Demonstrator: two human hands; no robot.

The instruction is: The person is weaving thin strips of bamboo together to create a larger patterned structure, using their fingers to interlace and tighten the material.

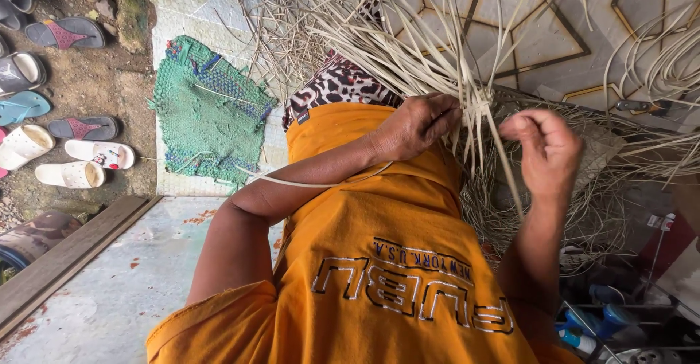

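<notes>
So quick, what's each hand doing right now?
Left hand: closed, gripping the woven cane strips where they cross.
Right hand: closed, pinching a single pale strip and holding it taut.

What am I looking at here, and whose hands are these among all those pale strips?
There is no machine: one camera sits on a person's head and looks down their orange shirt at their own two bare hands. The left hand presses on a woven knot of pale cane strips, which fan outward across the patterned floor. The right hand is curled closed, pinching one strip that runs down past it. Beside the person lie a green woven mat and, on bare ground, several sandals. Blue-capped bottles sit at the lower right.
</notes>
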